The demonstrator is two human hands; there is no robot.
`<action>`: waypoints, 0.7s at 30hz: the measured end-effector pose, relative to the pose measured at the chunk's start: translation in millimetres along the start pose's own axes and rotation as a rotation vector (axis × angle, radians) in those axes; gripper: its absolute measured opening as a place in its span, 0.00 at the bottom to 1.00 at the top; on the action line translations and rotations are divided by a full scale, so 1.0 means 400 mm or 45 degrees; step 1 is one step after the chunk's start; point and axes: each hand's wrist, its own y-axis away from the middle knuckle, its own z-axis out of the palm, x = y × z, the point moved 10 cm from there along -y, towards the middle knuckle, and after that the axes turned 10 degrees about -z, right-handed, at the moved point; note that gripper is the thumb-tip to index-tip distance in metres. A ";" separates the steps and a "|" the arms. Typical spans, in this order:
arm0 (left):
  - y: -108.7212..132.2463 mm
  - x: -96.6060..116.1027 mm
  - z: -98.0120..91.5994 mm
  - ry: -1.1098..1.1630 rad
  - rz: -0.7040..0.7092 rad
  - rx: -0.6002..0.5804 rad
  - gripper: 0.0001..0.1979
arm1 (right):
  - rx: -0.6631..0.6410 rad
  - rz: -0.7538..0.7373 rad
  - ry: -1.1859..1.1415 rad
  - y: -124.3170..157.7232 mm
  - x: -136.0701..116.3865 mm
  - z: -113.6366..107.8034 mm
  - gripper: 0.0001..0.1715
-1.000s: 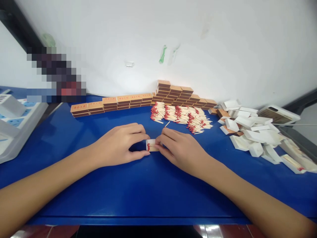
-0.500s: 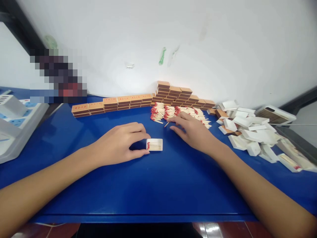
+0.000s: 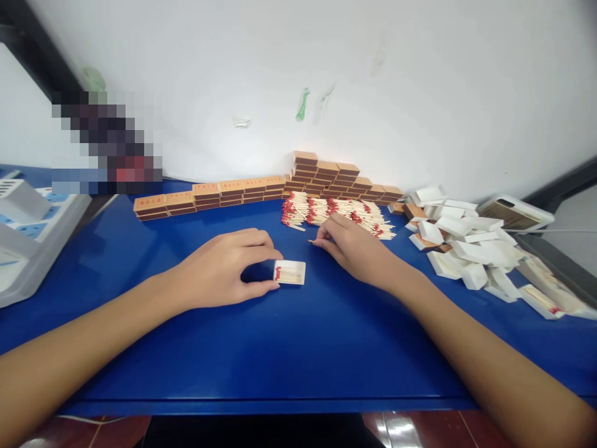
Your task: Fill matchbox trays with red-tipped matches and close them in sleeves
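Observation:
A small white matchbox tray (image 3: 302, 274) with a layer of red-tipped matches in it lies on the blue table. Thumb and forefinger of my left hand (image 3: 228, 267) grip its left end from both sides. Pinched between the thumb and fingertips of my right hand (image 3: 352, 249) is a single match (image 3: 310, 241), its tip pointing left. That hand is just above the table, to the upper right of the tray and in front of a pile of loose matches (image 3: 331, 211). My right hand partly covers the pile's front edge.
Brown matchboxes (image 3: 252, 186) stand in a stacked row along the white wall. On the right is a heap of white matchbox trays (image 3: 471, 236), with a phone (image 3: 517, 211) behind it. At the left edge sits a white plastic container (image 3: 28, 267).
My right thumb and fingers have closed on the match, which lay loose by the pile. My left hand stays on the tray. The view has shifted slightly.

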 end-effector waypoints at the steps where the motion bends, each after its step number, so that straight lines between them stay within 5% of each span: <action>1: 0.000 -0.001 0.001 0.002 -0.001 -0.001 0.14 | 0.007 0.015 -0.011 0.001 -0.001 -0.003 0.08; 14: 0.003 -0.007 0.004 -0.023 -0.003 0.011 0.13 | 0.118 0.013 -0.170 0.004 -0.004 -0.026 0.07; 21: -0.001 -0.020 0.012 -0.029 -0.052 -0.022 0.13 | 0.235 -0.108 -0.251 0.001 -0.084 -0.064 0.05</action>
